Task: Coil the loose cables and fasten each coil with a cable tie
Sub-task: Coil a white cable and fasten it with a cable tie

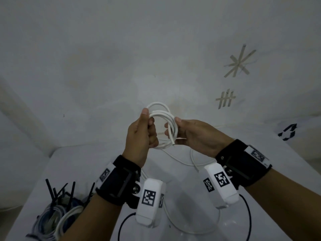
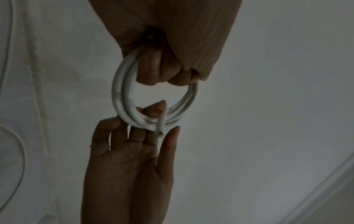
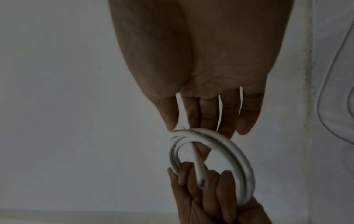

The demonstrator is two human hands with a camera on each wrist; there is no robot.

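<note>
We are holding the coil in the air above the table, between both hands. Our left hand is gripping one side with curled fingers; our right hand is pinching the opposite side, thumb over straight fingers. The cut end is sticking out loose. In our judgement, we should be tucking that end flat against the loops before reaching for the ties beside the finished coils
</note>
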